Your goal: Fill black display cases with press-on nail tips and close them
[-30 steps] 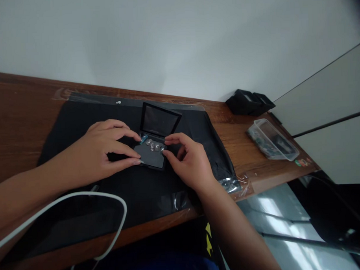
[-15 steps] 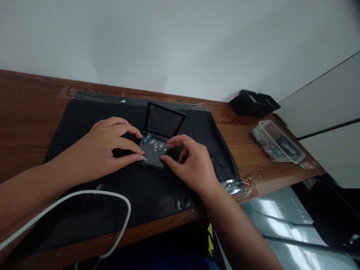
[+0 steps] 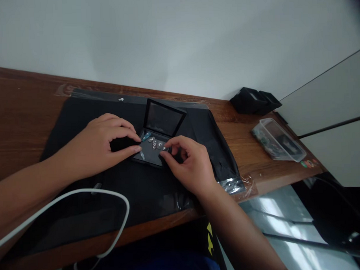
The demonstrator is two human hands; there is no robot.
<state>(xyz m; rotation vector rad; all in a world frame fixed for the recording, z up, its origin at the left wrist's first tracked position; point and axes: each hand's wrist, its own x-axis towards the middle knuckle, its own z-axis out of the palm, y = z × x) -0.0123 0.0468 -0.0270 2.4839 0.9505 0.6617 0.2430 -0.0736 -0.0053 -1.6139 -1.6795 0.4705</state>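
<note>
Head view: black box (image 3: pixel 153 157) is parked open on the dark mat (image 3: pixel 132 203). Left hand (image 3: pixel 106 139) is spread at its edge; can't tell if anything's pinched by the right hand (image 3: pixel 188 162). Tiny charms (image 3: pixel 154 144) are best nudged gently, box kept level.

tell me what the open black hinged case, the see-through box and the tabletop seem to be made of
Hinged case: probably hard plastic, dark with straight, crisp edges; its lid panel looks smoother, perhaps clear plastic. See-through box: likely clear plastic, since contents show through its wall. Tabletop: wood or wood-look laminate, brown with streaky grain.
</note>
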